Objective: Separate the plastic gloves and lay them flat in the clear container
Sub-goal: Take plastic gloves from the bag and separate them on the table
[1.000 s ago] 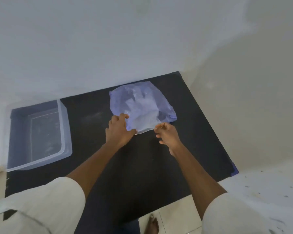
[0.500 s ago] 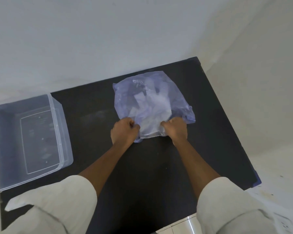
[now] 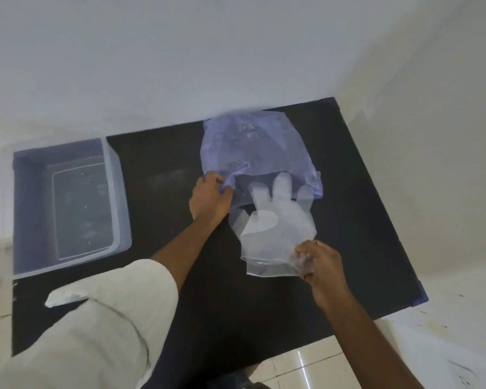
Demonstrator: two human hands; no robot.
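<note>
Both hands gripping plastic on black table; gloves half out of bag.

Right hand, at 5 o'clock from frame centre, fingers pinched closed on the cuff corner of the plastic gloves. Gloves translucent white, fingers pointing toward 12 o'clock, their tips under the mouth of the purple bag; the cuff end lies clear of the bag on the black table. How many gloves are in the stack, cannot tell. Left hand, at 10 o'clock from the right hand, clenched on the bag's near-left edge, bunching it. Bag sits at the table's far edge against the white wall. Clear container at 9 o'clock, well apart from the bag, on the table's left end. Pale sleeve covers the left upper arm.
</note>
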